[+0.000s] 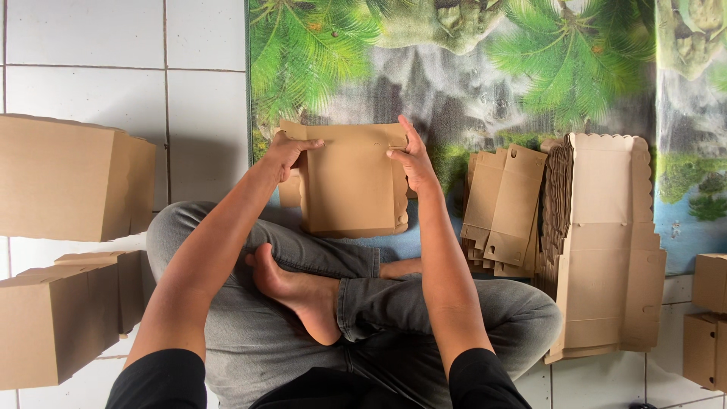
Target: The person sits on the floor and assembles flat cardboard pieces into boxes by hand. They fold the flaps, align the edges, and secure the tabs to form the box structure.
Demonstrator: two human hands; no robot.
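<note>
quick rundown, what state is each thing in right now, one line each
cardboard piece: partly folded, held up at both sides
left hand: gripping the piece's left edge
right hand: gripping its right edge
flat box blanks: unfolded, stacked on the mat
small cut pieces: flat, stacked beside the blanks
boxes on the left: folded up, closed
boxes on the right: folded up, stacked

likely a home floor used for box-making: white tiles [91, 76], palm-print mat [469, 68], stacked cardboard boxes [60, 182].
</note>
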